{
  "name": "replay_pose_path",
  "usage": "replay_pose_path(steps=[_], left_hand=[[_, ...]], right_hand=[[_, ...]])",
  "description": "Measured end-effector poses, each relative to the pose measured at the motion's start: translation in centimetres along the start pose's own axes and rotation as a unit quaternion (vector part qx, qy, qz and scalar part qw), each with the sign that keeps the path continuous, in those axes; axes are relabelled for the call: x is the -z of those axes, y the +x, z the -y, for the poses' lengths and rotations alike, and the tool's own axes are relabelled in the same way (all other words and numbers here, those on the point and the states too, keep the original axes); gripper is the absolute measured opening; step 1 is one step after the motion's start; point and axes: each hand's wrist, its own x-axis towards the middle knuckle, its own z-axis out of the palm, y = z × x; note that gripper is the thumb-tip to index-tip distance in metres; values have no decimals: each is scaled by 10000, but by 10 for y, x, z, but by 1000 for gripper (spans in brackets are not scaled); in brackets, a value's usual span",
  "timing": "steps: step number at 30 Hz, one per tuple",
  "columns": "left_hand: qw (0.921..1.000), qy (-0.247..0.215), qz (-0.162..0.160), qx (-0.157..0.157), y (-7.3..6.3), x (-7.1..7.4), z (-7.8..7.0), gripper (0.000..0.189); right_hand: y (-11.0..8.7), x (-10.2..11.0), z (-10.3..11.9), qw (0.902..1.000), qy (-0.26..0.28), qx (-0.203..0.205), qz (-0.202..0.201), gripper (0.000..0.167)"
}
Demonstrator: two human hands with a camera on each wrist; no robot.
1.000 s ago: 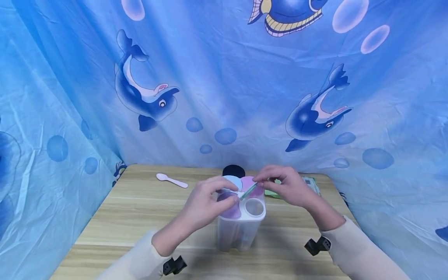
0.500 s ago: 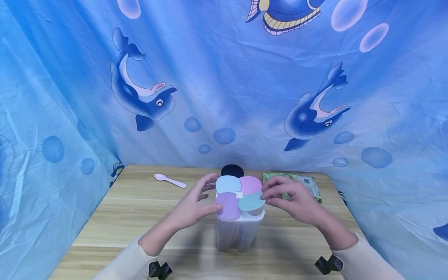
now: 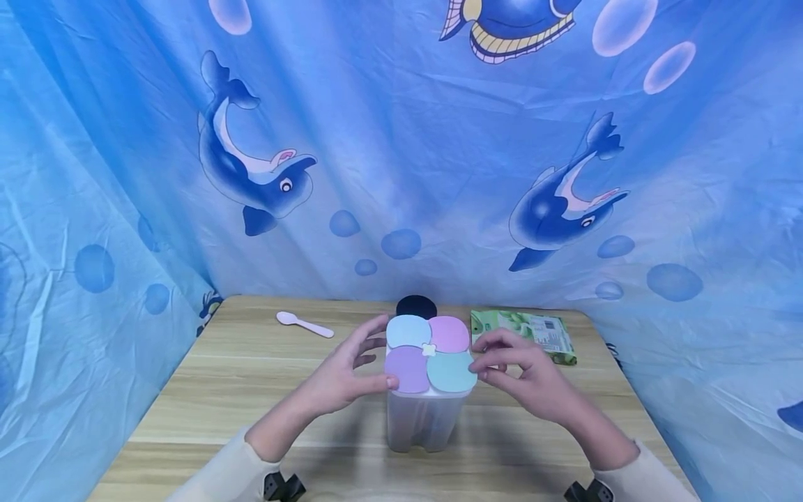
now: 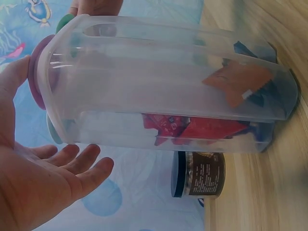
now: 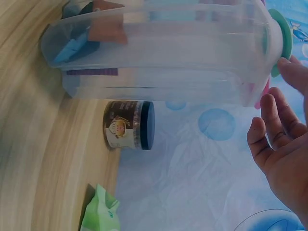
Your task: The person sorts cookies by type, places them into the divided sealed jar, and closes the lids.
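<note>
A tall translucent container (image 3: 422, 422) stands upright on the table, topped by four-petal lids in pale blue (image 3: 409, 330), pink (image 3: 449, 334), purple (image 3: 406, 369) and green (image 3: 453, 372). All the lids lie flat. My left hand (image 3: 341, 369) is at its left side, thumb on the purple lid's edge and fingers spread beside the container. On the other side my right hand (image 3: 523, 366) touches the green lid's outer edge with its fingertips. Inside the container, in the left wrist view, are an orange packet (image 4: 238, 82) and red packets (image 4: 202, 127) near the bottom.
Behind the container stands a jar (image 4: 207, 174) with a black lid (image 3: 417, 307). A green printed bag (image 3: 533, 333) lies at the back right. To the left is a small pink spoon (image 3: 305, 324). Blue sea-themed cloth hangs around the wooden table (image 3: 251, 376).
The green lid, first held tilted by both hands over the round opening, has been lowered flat onto it. My left hand has let go and moved left to the purple lid's edge.
</note>
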Motion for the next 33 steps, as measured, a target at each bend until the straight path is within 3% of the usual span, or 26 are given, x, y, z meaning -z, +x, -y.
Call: replay_pose_path(steps=[4,7,10,13,19,23,30,33], left_hand=[[10000,-26,31,2,0,1,1,91],[10000,-45,19,0,0,2,1,91],[10000,-78,4,-47,0,2,3,91],[9998,-85,43,-175,2,1,6,91],[9991,-89,109,-396,5,2,14,92],[9989,-120,108,-433,4,2,19,92],[9991,-201,62,-369,1,-1,24,89],[9992,-203,26,-346,-1,-2,25,90]], right_hand=[[-3,-6,-3,9996,255,21,-99,32],[1,-11,-6,9968,788,-150,-28,49],[6,-14,-13,9861,1548,-568,195,69],[10,-16,-20,9701,2216,-912,391,75],[14,-17,-28,9548,2763,-920,601,85],[18,-19,-26,9558,2734,-812,720,89],[22,-20,-9,9739,1981,-936,588,94],[23,-20,-3,9774,1761,-996,616,98]])
